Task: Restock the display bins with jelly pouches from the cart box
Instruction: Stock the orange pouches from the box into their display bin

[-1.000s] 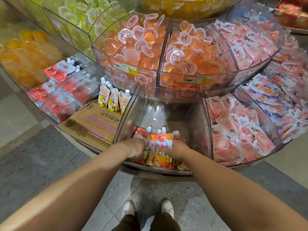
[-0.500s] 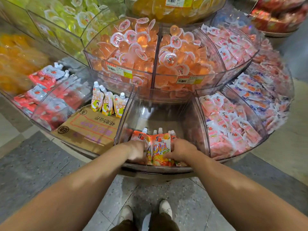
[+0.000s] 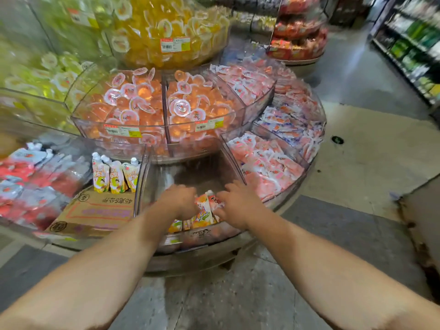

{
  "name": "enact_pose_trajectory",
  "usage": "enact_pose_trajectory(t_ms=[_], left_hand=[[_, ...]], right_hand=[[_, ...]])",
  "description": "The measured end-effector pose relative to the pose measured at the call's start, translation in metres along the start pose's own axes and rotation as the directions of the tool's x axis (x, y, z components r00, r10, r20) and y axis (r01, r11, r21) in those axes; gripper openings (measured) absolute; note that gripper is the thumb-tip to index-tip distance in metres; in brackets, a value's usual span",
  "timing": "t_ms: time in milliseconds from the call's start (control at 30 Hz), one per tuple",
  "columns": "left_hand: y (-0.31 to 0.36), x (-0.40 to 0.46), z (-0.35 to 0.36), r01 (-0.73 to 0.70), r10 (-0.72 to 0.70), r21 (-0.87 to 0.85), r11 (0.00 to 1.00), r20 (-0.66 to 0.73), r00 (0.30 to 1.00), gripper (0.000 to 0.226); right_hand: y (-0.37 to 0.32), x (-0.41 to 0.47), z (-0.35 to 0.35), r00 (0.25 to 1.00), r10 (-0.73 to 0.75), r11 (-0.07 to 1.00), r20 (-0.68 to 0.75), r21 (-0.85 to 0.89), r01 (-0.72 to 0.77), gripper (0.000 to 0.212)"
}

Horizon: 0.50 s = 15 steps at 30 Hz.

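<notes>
Several orange jelly pouches [image 3: 203, 211] stand upright at the front of a clear wedge-shaped display bin [image 3: 190, 236] on the lowest tier. Behind them the bin holds nothing that I can see. My left hand [image 3: 178, 201] curls over the pouches from the left and grips them. My right hand [image 3: 235, 206] is at their right side, fingers spread and touching the outer pouch. Motion blur hides the fingertips. No cart box is in view.
The bin to the left holds a flattened cardboard box [image 3: 95, 210] with three yellow pouches [image 3: 114, 175] standing on it. Pink sachets [image 3: 264, 160] fill the bin to the right. Orange jelly cups [image 3: 147, 103] fill the tier above. Store shelves [image 3: 414, 44] line the aisle far right.
My right hand's fingers have loosened from a grip to a spread touch. Both hands stay at the pouches in the bin's front. My head has lifted, showing more aisle.
</notes>
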<state>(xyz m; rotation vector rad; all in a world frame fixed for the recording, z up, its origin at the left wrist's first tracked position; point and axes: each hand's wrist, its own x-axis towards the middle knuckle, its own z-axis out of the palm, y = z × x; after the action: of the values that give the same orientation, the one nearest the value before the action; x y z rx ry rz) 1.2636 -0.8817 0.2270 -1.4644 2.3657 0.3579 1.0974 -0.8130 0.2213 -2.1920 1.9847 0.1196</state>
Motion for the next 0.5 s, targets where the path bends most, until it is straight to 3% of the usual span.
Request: enact_pose_trajectory(t_ms=[133, 267, 500], left_hand=[[0.066, -0.009, -0.028, -0.043, 0.040, -0.032, 0.999, -0.076, 0.996, 0.058], [0.199, -0.024, -0.026, -0.199, 0.202, 0.040, 0.979, -0.131, 0.970, 0.055], [0.495, -0.063, 0.029, -0.559, 0.572, 0.178, 0.810, -0.030, 0.820, 0.069]], right_hand=[[0.044, -0.058, -0.024, 0.989, 0.077, 0.997, -0.128, 0.020, -0.075, 0.060], [0.141, -0.169, -0.020, 0.942, 0.304, 0.952, -0.141, 0.024, -0.304, 0.060], [0.304, -0.407, 0.008, 0.682, 0.731, 0.677, 0.013, 0.101, -0.729, 0.069]])
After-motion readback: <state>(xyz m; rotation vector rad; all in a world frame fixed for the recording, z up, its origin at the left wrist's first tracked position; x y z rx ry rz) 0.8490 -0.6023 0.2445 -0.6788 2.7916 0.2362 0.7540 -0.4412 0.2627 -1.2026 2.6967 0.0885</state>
